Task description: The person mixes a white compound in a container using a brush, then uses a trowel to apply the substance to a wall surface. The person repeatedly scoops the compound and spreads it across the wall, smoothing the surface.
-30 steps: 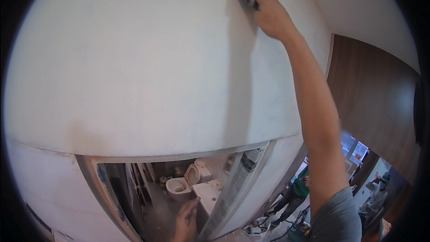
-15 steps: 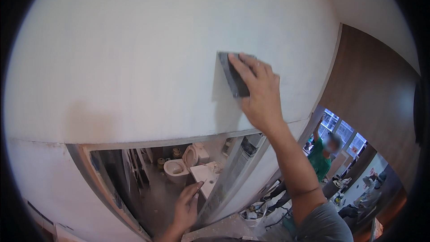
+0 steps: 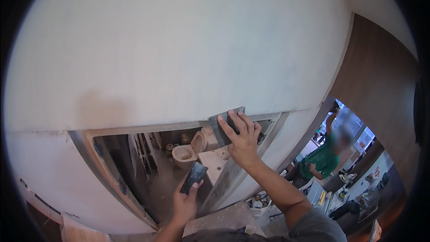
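Note:
My right hand (image 3: pixel 244 141) is closed around a dark flat putty scraper (image 3: pixel 227 118), its fingers spread over the blade. The scraper's far edge meets the lower border of the white wall (image 3: pixel 179 54), just above the doorway's frame (image 3: pixel 148 128). Lower down, in front of the doorway, my left hand (image 3: pixel 186 204) grips a smaller dark scraper (image 3: pixel 193 178) with pale smears on its face. That one is held clear of the wall, tilted upward.
Through the doorway are a toilet (image 3: pixel 183 154) and a white basin (image 3: pixel 212 163). A person in a green shirt (image 3: pixel 324 154) stands to the right, one arm raised. A brown panel (image 3: pixel 376 76) lines the right side. A tub of odds and ends (image 3: pixel 258 201) stands below.
My right hand has brought its scraper down the wall to the top of the doorway. My left hand has turned, so its scraper's face now shows. The view has shifted slightly.

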A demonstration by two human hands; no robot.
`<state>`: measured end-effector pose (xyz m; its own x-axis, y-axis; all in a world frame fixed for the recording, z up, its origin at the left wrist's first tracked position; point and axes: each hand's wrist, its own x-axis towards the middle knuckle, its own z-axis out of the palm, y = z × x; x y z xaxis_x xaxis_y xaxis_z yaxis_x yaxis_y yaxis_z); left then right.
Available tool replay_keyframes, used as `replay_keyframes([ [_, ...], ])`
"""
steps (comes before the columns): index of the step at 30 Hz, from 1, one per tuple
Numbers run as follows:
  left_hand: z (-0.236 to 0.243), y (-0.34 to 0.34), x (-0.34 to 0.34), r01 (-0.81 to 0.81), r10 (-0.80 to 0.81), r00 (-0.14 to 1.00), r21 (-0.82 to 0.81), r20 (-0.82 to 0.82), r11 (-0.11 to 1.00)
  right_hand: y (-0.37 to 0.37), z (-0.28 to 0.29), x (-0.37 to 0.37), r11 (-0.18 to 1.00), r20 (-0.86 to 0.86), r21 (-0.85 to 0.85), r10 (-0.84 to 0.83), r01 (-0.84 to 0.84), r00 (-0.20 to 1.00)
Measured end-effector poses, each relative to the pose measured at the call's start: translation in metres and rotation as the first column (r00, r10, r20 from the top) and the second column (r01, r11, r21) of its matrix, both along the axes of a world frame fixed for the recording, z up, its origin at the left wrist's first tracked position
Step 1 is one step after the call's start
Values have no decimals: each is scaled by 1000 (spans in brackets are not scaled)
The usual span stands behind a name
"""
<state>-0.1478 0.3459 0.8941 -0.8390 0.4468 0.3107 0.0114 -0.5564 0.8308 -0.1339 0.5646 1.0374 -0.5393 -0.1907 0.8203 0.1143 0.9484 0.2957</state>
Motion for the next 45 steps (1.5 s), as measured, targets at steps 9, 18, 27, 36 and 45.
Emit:
replay_keyframes([
  [9, 26, -1, 24, 93, -180, 918, 249, 354, 964, 13, -13, 48, 991, 197, -43, -112, 123, 974],
  [18, 94, 4, 43, 318, -486, 716, 386, 501, 866, -41, -20, 107, 450, -412, -445, 664, -774, 623],
  [27, 112, 0, 38, 374, -462, 865, 363, 195, 854, -8, -9, 127, 655, 60, -669, 520, -352, 852],
  [36, 90, 7, -2, -194, 97, 314, 37, -944, 980, -42, -11, 139, -795, -573, -600, 503, 87, 647],
  [45, 52, -7, 2, -420, 35, 598, -276, -801, 864, 4, 240, 105, 729, -41, -613, 354, -303, 934],
])
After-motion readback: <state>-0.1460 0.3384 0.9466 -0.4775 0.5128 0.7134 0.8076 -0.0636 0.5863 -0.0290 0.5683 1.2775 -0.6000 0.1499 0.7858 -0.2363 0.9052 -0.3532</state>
